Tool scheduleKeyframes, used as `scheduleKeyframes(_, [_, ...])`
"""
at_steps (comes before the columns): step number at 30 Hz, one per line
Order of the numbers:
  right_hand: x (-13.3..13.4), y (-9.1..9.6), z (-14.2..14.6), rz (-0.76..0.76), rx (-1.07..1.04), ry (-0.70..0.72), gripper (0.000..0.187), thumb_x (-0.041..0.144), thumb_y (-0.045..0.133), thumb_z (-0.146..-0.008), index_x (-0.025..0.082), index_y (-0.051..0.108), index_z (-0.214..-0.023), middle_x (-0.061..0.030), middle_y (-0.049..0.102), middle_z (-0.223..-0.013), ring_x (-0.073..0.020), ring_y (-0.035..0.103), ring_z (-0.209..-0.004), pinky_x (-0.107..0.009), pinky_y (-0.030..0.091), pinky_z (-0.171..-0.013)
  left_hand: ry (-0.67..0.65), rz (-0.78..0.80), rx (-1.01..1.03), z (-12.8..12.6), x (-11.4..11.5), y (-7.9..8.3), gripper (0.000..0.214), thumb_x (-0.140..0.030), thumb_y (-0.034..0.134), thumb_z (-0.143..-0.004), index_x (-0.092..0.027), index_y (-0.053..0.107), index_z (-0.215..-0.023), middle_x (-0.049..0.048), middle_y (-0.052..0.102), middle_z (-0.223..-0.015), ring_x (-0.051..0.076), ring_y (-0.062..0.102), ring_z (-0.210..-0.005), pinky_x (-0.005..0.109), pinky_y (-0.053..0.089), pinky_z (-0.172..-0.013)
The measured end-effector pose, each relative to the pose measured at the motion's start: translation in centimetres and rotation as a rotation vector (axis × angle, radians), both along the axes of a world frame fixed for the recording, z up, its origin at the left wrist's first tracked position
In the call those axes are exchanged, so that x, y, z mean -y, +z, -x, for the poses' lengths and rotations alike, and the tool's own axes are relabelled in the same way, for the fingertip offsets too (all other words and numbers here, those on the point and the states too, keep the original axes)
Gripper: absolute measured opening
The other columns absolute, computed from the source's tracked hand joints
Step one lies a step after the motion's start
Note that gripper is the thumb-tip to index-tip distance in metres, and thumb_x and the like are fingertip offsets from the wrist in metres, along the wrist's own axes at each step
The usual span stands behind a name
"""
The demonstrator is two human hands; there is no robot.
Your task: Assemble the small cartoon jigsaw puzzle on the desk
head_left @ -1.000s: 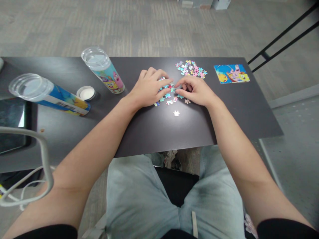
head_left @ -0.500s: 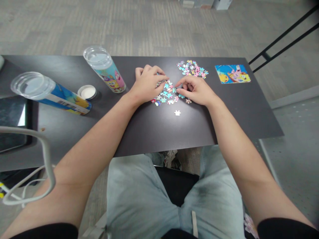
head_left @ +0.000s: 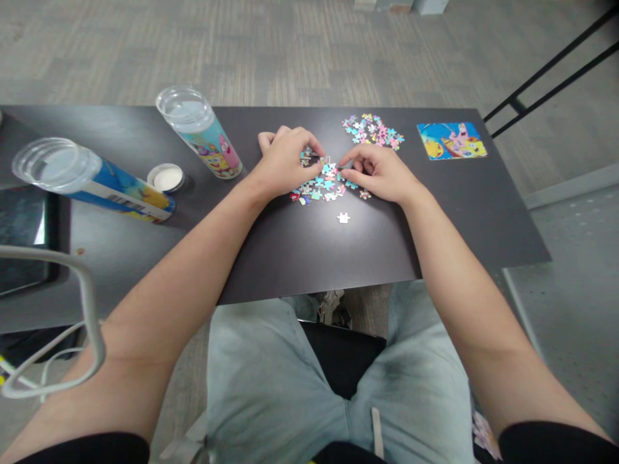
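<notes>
Your L hand's (head_left: 287, 162) fingers are a bit apart over loose pcs (head_left: 316, 193); R hand's (head_left: 380, 171) nearly pinched, can't tell if holding. Pile (head_left: 380, 137) beyond R fingers also loose; nothing joined AFAICT.

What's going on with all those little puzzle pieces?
A person is working at a heap of puzzle pieces on a dark table. The left hand is at its left side, the right hand at its right; I can't tell whether either grips a piece. One pale piece lies apart, nearer the person. Farther off lie a second heap and, to its right, a picture card.
</notes>
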State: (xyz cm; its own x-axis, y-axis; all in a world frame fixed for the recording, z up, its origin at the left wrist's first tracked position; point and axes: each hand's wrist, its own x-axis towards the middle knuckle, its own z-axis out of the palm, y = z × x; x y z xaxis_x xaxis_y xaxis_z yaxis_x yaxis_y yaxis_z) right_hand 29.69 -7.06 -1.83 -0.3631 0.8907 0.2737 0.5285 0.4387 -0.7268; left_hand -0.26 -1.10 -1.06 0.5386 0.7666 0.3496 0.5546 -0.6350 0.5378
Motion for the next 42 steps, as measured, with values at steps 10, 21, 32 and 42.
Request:
scheduleKeyframes(10, [0.0, 0.0, 0.7, -0.064, -0.099, -0.016, 0.06, 0.087, 0.094, -0.106, 0.03, 0.089, -0.125, -0.0031, 0.07, -0.1, -0.0216, 0.049, -0.076, -0.043, 0.042, -0.076, -0.085, 0.07, 0.037, -1.1, 1.7, 1.9, 0.021, -0.051, 0.078, -0.106, -0.032, 0.082, -0.115, 0.005, 0.09, -0.109, 0.033, 0.082, -0.113, 0.074, 0.051, -0.132])
scheduleKeyframes(21, [-0.8, -1.3, 0.5, 0.044, -0.225, 0.105, 0.084, 0.106, 0.09, -0.101, 0.028, 0.084, -0.134, -0.0006, 0.077, -0.097, -0.0165, 0.052, -0.071, -0.034, 0.037, -0.064, -0.194, 0.271, 0.26, -1.9, 2.5, 1.7, 0.057, -0.074, 0.101, -0.088, -0.03, 0.074, -0.111, 0.0043, 0.092, -0.102, 0.031, 0.09, -0.108, 0.05, 0.068, -0.099])
scheduleKeyframes(32, [-0.1, -1.1, 0.2, 0.035, -0.23, 0.257, 0.055, 0.048, 0.1, -0.107, 0.024, 0.078, -0.151, 0.0025, 0.087, -0.098, -0.0116, 0.055, -0.061, -0.03, 0.038, -0.058, -0.217, 0.36, 0.314, -1.6, 1.6, 1.3, 0.063, -0.076, 0.106, -0.08, -0.031, 0.072, -0.109, 0.0015, 0.087, -0.094, 0.03, 0.087, -0.098, 0.05, 0.067, -0.093])
scheduleKeyframes(42, [0.6, 1.0, -0.4, 0.094, -0.222, 0.168, 0.029, 0.043, 0.102, -0.102, 0.022, 0.091, -0.119, 0.001, 0.077, -0.09, -0.0158, 0.063, -0.077, -0.033, 0.043, -0.071, -0.189, 0.143, -0.007, -1.1, 2.9, 2.4, 0.071, -0.088, 0.101, -0.078, -0.032, 0.078, -0.115, 0.009, 0.083, -0.115, 0.041, 0.074, -0.123, 0.067, 0.052, -0.118])
